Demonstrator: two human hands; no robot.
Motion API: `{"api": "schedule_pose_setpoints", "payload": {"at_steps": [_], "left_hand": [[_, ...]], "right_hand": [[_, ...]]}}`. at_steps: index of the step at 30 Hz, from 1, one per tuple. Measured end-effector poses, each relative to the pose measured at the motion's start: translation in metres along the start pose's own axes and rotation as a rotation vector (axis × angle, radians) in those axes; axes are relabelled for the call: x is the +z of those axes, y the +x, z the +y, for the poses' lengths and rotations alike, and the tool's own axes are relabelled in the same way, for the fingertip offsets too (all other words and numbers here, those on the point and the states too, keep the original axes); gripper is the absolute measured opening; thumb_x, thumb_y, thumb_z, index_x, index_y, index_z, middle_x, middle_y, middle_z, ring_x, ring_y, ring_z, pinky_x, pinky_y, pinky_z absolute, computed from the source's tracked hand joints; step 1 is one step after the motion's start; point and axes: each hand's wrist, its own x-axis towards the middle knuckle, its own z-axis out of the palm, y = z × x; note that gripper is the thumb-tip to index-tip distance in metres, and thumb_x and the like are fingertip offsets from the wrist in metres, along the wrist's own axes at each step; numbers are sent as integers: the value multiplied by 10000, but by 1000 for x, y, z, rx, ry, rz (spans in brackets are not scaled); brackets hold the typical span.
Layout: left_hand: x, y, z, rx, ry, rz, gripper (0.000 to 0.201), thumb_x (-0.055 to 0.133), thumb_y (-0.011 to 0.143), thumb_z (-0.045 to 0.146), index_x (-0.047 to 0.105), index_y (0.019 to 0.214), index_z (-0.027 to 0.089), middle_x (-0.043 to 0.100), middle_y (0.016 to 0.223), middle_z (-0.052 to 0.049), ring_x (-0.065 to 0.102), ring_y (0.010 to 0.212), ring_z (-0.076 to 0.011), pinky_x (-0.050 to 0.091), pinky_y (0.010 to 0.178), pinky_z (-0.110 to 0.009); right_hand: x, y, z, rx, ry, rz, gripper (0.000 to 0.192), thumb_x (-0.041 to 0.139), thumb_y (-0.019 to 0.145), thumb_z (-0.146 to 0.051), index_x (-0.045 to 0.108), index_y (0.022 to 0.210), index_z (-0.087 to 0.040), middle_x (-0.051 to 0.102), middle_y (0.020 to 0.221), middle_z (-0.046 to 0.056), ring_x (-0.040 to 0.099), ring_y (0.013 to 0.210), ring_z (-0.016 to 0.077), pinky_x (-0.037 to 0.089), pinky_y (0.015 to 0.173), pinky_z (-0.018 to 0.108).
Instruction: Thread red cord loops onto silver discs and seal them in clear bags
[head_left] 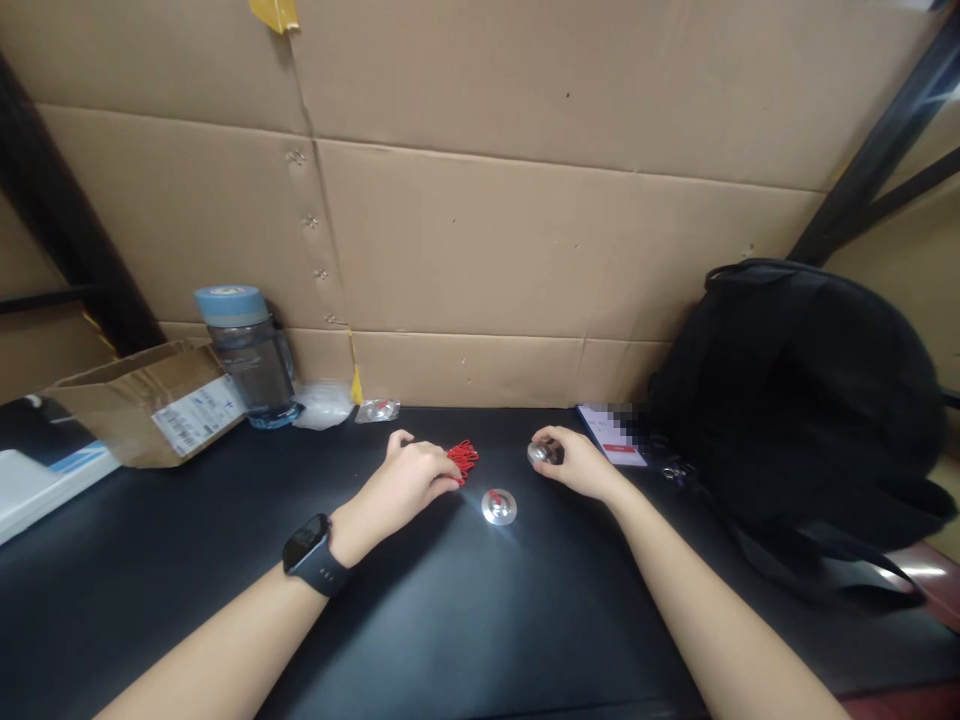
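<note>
My left hand [416,474], with a dark watch at its wrist, is curled over the tabletop, its thumb and fingers closed at a bundle of looped red cord [465,457]. Some of the bundle is hidden behind the fingers. My right hand [574,460] pinches a small, shiny, round metal piece [538,453] between thumb and fingers, just off or on the table; the gap cannot be judged. Between the hands lies a silvery disc [499,507] with a raised centre and a bit of red on it, like a small cymbal, touched by neither hand.
A black table [480,620] meets a cardboard wall [480,250]. Leftward stand an open cardboard box [135,430] and a blue-lidded water bottle [251,360], beside clear plastic wrapping [325,405] and a small clear packet [377,410]. On the right are a booklet [622,450] and a black backpack [802,400].
</note>
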Motion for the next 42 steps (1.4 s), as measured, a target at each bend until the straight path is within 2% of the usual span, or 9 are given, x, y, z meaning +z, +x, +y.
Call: {"api": "schedule_pose_setpoints", "payload": {"at_steps": [4, 9, 15, 20, 24, 29, 35, 42], "left_hand": [[0, -1, 0, -9, -1, 46, 96, 685, 938, 360, 774, 914, 334, 741, 1058, 20, 644, 1009, -179, 212, 924, -403], [-1, -1, 2, -32, 62, 195, 74, 730, 902, 330, 793, 872, 354, 672, 1249, 0, 556, 1229, -249, 227, 934, -427], [-6, 1, 10, -29, 92, 280, 85, 736, 892, 293, 801, 856, 335, 659, 1265, -19, 539, 1240, -281, 263, 964, -465], [-7, 2, 18, -35, 84, 311, 117, 710, 913, 302, 805, 854, 335, 655, 1260, -24, 535, 1240, -277, 285, 961, -467], [-7, 2, 24, -50, 66, 347, 93, 745, 883, 303, 810, 821, 328, 662, 1241, -31, 538, 1227, -281, 299, 964, -470], [-10, 3, 33, -42, 36, 390, 69, 775, 854, 282, 809, 826, 334, 671, 1219, -34, 533, 1228, -285, 302, 962, -481], [-14, 2, 45, 3, 18, 416, 102, 749, 872, 245, 801, 813, 311, 672, 1178, -45, 539, 1205, -279, 311, 929, -464], [-13, 1, 50, 45, 75, 461, 149, 699, 899, 212, 785, 801, 284, 670, 1151, -42, 548, 1192, -275, 302, 911, -456]], "right_hand": [[0, 1, 2, 0, 8, 3, 303, 751, 739, -228, 683, 1034, -224, 722, 980, 34, 665, 832, 190, 512, 818, 328], [-2, 1, 2, -7, -9, 10, 262, 734, 759, -229, 696, 1018, -233, 728, 964, 29, 668, 829, 191, 515, 809, 324], [-7, 1, -6, -10, 36, 38, 262, 747, 747, -204, 699, 1002, -232, 726, 975, 24, 664, 860, 194, 509, 823, 332], [-5, -1, -34, -26, 195, 66, 318, 752, 771, -226, 693, 1084, -234, 723, 1043, 40, 660, 861, 183, 517, 751, 308], [6, -8, -68, -108, 365, 81, 402, 755, 785, -212, 670, 1177, -243, 713, 1136, 64, 673, 1011, 213, 535, 866, 349], [23, -17, -98, -163, 526, 103, 452, 820, 760, -227, 666, 1183, -272, 694, 1220, 74, 661, 1107, 251, 540, 885, 385], [33, -22, -109, -184, 567, 136, 426, 864, 740, -262, 685, 1127, -278, 696, 1237, 73, 651, 1140, 267, 527, 908, 407], [34, -23, -112, -182, 591, 128, 427, 883, 727, -285, 684, 1105, -277, 707, 1216, 67, 658, 1127, 266, 522, 903, 411]]}}
